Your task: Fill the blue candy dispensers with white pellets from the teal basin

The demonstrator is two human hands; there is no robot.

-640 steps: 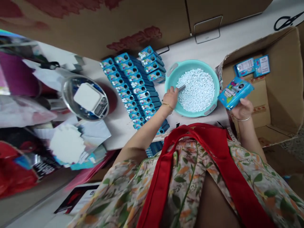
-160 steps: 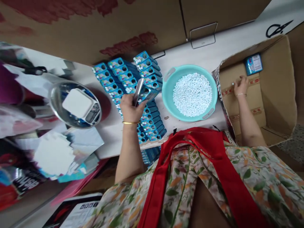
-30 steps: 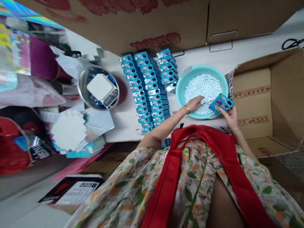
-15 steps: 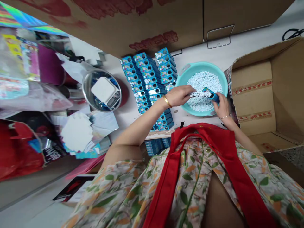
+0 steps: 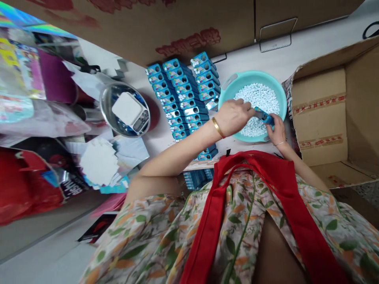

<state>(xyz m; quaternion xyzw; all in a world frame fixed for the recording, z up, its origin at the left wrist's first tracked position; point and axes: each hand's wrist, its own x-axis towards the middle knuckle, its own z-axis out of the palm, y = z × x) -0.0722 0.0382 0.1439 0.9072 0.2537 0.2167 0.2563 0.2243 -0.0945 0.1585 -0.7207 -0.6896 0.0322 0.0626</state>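
A teal plastic basin (image 5: 283,94) holds many small white pellets (image 5: 257,94). Above it, my right hand (image 5: 277,129) has its fingers wrapped round a small blue box (image 5: 268,118), tilted with its top toward the left. My left hand (image 5: 237,116), with a gold bangle at the wrist, grips a small greyish scoop (image 5: 258,113) whose end is tipped at the top of that box. The scoop's handle is hidden inside the fingers. Left of the basin, several similar blue boxes (image 5: 185,90) stand in three rows, with round dark holes in their tops and white pellets on some.
A big cardboard carton (image 5: 177,27) borders the back of the table; an open cardboard box (image 5: 321,122) stands at right. A metal bowl (image 5: 103,102) bearing a white digital scale (image 5: 127,108) is at left, near stacked white cards (image 5: 97,161) and plastic bags (image 5: 20,185).
My left hand has moved right, over the basin, and turned the scoop onto the box. Pellets seen on the scoop before no longer show. My right hand stays nearly in place.
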